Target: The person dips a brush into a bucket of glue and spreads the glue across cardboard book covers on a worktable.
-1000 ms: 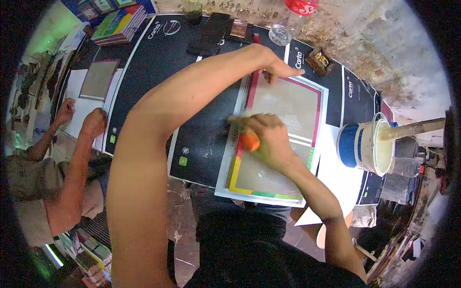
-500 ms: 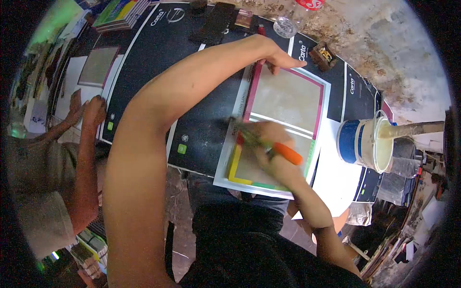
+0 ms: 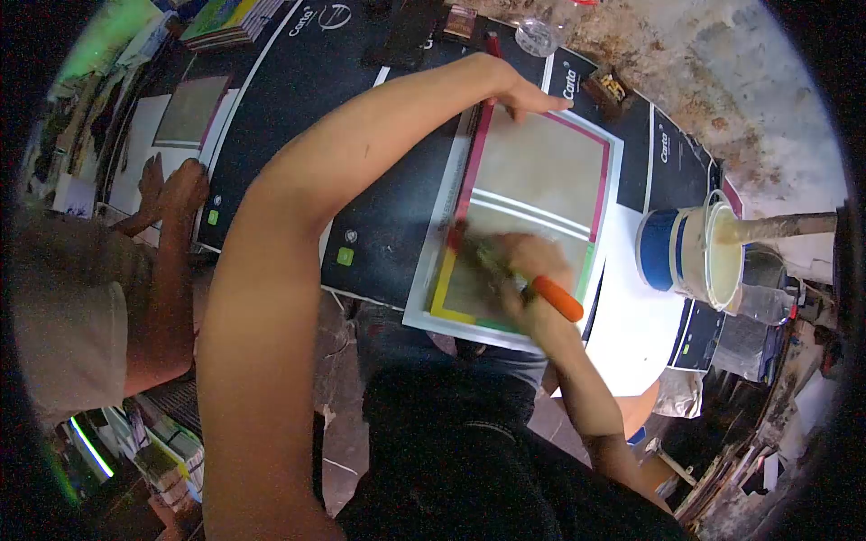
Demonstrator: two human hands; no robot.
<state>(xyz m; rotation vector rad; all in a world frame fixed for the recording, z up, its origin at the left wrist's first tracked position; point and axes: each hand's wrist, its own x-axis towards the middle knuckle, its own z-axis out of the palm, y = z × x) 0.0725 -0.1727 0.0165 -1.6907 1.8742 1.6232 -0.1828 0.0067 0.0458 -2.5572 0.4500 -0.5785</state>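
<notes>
My right hand (image 3: 537,261) is closed around a brush with an orange handle (image 3: 558,299). Motion smears its bristle end, which is over the left part of a grey board (image 3: 539,173). Pink, yellow and green strips border this board, and white lines cross its middle. It lies on a larger white-edged sheet (image 3: 420,302). At the far edge of the board rests my left hand (image 3: 528,97), fingers stretched out and pressing on the border. My left forearm arches over the black table covering.
To the right stands a white and blue bucket (image 3: 690,252) of pale paste with a stick across its rim, beside white paper (image 3: 631,334). A clear glass dish (image 3: 538,38) and a small box (image 3: 606,90) are at the back. Another person's hands (image 3: 171,189) are at left.
My right hand and the brush have shifted slightly right and toward me over the board. My left hand stays at the far edge. The whole view has tilted a little.
</notes>
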